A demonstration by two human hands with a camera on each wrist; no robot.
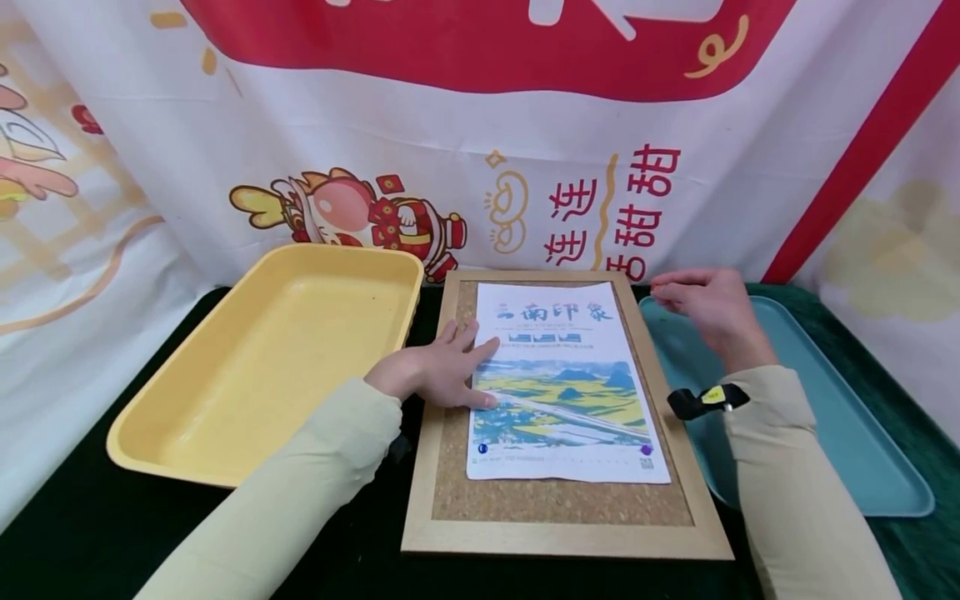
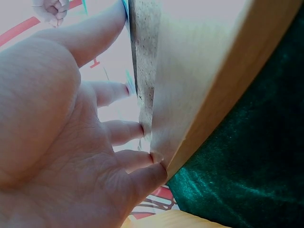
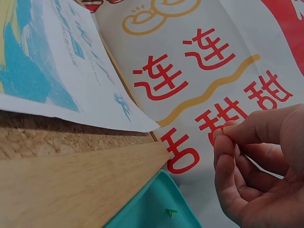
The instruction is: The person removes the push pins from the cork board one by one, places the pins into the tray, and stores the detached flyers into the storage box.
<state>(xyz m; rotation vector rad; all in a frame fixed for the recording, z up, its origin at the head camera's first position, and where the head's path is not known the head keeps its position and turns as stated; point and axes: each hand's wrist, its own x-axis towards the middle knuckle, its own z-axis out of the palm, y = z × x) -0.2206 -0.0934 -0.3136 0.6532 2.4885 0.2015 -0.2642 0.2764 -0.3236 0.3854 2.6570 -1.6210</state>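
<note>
Head view showed a corkboard bearing a poster, its left edge under the wide-spread left hand; the right hand, beyond the far right corner, pinched what looked like a small red pin. With a blue pin and purple pin at the lower corners, pinning seemed in hand; the next move probably called for an upper corner.
</note>
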